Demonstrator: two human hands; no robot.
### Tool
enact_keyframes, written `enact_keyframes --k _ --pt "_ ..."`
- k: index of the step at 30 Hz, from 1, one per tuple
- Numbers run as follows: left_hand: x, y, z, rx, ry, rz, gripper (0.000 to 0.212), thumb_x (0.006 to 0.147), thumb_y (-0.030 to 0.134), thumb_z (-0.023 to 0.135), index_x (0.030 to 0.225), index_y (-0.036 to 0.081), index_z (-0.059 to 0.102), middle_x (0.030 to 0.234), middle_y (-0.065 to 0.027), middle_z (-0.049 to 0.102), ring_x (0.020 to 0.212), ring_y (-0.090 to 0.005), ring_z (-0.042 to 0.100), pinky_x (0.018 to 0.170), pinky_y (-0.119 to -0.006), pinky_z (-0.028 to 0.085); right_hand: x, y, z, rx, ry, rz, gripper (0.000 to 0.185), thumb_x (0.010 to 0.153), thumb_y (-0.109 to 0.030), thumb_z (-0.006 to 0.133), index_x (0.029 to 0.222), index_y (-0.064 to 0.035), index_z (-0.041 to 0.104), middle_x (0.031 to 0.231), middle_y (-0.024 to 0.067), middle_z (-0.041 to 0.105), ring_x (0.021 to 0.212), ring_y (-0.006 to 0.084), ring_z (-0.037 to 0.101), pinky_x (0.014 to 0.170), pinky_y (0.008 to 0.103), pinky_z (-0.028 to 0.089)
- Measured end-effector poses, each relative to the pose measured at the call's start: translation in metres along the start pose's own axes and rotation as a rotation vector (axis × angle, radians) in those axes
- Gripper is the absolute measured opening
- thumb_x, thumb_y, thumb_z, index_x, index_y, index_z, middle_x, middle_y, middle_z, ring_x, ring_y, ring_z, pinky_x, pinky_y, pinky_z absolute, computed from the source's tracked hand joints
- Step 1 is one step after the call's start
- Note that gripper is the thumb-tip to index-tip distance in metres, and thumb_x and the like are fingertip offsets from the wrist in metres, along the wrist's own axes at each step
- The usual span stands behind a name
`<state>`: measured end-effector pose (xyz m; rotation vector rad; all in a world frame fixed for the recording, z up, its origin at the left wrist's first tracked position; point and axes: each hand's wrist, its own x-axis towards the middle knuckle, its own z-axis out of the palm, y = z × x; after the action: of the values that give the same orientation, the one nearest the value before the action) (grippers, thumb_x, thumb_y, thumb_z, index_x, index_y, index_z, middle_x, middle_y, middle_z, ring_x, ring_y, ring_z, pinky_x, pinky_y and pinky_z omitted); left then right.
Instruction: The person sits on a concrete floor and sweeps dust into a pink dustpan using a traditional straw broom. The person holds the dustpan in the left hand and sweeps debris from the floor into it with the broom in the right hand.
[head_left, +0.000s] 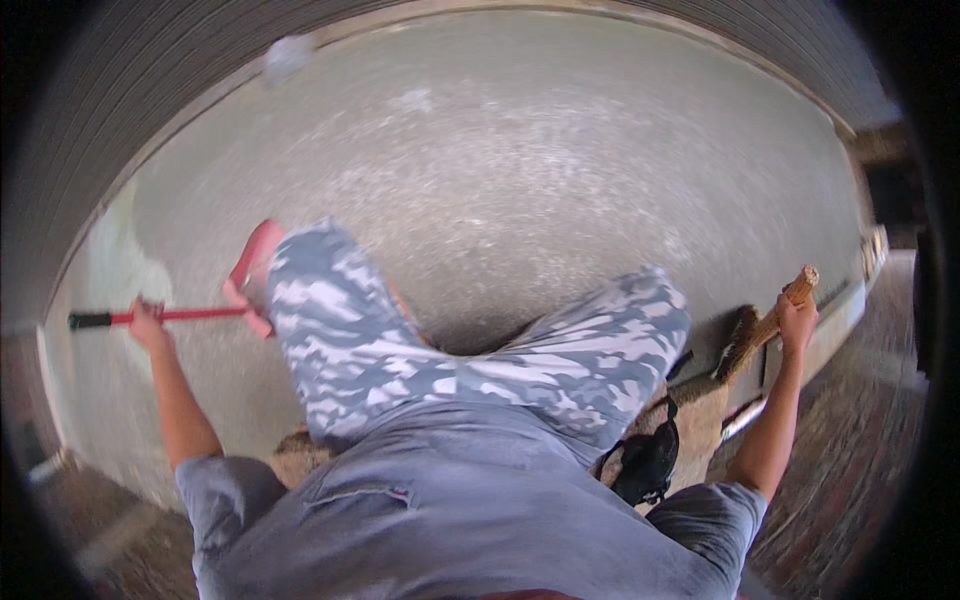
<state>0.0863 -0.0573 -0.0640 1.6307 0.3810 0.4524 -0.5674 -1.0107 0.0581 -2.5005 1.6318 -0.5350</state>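
Observation:
My left hand (148, 324) is closed around a red shaft (202, 313) with a black grip at its outer end. The shaft's inner end reaches a pinkish-red piece beside my left leg; blur hides what kind of tool it is. Out to the right, my right hand (796, 322) grips a thick, rough wooden stick (763, 334) near its pale cut end. The stick slants down toward a brown block-like surface (701, 427) by my right hip. My knees, in camouflage trousers (345, 322), are spread apart.
A grey concrete floor (525, 165) stretches ahead to a ribbed wall (90, 142). Near the wall is a blurred whitish object (289, 58). A black strapped item (649, 457) lies by my right hip. The floor's raised edge (832, 322) runs along the right.

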Motion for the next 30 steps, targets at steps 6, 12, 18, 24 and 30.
enact_keyframes --k 6,12,18,24,30 --pt "-0.047 0.040 0.032 -0.110 -0.098 0.006 0.027 0.093 0.010 0.058 0.069 0.010 0.045 0.061 0.0003 0.042 0.055 -0.0126 0.040 0.065 -0.034 0.048 -0.008 -0.182 0.031 0.267 -0.094 -0.313 0.019 0.084 -0.019 0.071 0.093 -0.0025 0.067 0.076 0.0043 0.066 0.062 0.0123 0.061 0.056 0.0302 0.048" --pt "-0.033 0.025 0.019 -0.115 -0.084 0.038 0.025 0.093 0.011 0.060 0.071 0.012 0.050 0.061 0.0010 0.044 0.054 -0.0115 0.043 0.059 -0.032 0.050 -0.073 -0.379 0.001 0.530 -0.407 -0.427 0.018 0.083 -0.014 0.073 0.096 -0.0021 0.066 0.081 0.0039 0.067 0.066 0.0098 0.061 0.056 0.0278 0.048" --pt "-0.030 0.021 0.029 -0.106 -0.042 0.075 0.024 0.092 0.013 0.062 0.069 0.012 0.052 0.060 0.0019 0.048 0.050 -0.0104 0.046 0.056 -0.030 0.051 -0.129 -0.473 -0.018 0.906 -0.546 -0.539 0.025 0.085 -0.010 0.074 0.106 -0.0042 0.062 0.094 0.0038 0.066 0.068 0.0062 0.059 0.050 0.0198 0.047" --pt "-0.056 0.049 0.038 -0.091 -0.042 0.065 0.032 0.093 0.012 0.059 0.066 0.015 0.043 0.057 0.0015 0.042 0.049 -0.0117 0.042 0.057 -0.031 0.047 -0.181 -0.540 -0.015 1.215 -0.746 -0.568 0.024 0.087 -0.002 0.070 0.109 -0.0032 0.060 0.105 0.0078 0.067 0.066 0.0059 0.058 0.050 0.0179 0.046" --pt "-0.052 0.043 0.034 -0.100 -0.036 0.082 0.025 0.089 0.011 0.061 0.067 0.011 0.049 0.058 -0.0002 0.049 0.049 -0.0118 0.048 0.052 -0.031 0.049 -0.217 -0.582 0.015 1.377 -0.832 -0.694 0.024 0.086 0.001 0.070 0.108 -0.0026 0.060 0.102 0.0062 0.066 0.062 0.0068 0.057 0.050 0.0186 0.045"
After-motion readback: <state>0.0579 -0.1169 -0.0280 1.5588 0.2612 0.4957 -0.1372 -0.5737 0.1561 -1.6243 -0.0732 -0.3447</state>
